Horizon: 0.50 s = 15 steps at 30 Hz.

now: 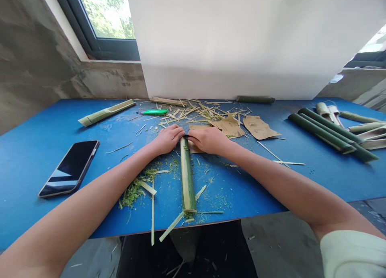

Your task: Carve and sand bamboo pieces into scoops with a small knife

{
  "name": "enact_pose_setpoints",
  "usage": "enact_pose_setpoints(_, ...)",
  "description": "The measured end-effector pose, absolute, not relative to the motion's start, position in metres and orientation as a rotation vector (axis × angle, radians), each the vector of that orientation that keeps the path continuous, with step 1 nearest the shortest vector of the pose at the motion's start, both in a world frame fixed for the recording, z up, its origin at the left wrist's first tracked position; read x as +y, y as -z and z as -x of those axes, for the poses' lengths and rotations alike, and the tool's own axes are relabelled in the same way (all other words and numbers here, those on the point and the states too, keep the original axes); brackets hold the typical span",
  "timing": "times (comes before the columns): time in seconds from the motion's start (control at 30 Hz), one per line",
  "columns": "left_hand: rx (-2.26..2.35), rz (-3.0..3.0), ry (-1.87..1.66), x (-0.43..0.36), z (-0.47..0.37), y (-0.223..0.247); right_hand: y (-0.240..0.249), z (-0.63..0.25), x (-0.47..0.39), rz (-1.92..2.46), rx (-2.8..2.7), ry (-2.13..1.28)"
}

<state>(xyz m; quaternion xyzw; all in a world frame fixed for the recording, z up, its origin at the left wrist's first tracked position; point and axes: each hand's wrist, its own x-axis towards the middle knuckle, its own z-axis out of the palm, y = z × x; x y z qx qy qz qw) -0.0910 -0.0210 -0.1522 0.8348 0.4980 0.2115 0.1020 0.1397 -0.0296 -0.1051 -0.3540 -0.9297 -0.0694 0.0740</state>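
Note:
A length of green bamboo (188,177) lies on the blue table, pointing away from me, with a pale strip bared along its upper side. At its far end my left hand (170,139) and my right hand (210,139) meet, fingers closed. Between them shows a small, thin dark piece (186,136), resting across the bamboo; it looks like a blade, but the fingers cover most of it. Green shavings (132,194) are heaped left of the bamboo, and pale splinters lie around its near end. Brown sandpaper-like sheets (229,126) are just beyond my right hand.
A phone (70,168) lies at the left, with a split bamboo piece (107,112) behind it. A green utility knife (155,112) sits near scattered bamboo strips (202,111). Several bamboo tubes (328,131) are piled at the right; another tube (255,99) rests by the white board (241,40).

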Motion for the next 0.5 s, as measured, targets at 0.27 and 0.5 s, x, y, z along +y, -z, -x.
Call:
enact_pose_setpoints(0.27,1.516,-2.464,-0.592,-0.022,0.089,0.153,0.104,-0.14,-0.027,1.012,-2.854,0.183)
enact_pose_setpoints(0.5,1.52,-2.453,-0.592,-0.023,0.089,0.152,0.105,-0.152,-0.044,0.886,-2.892,0.054)
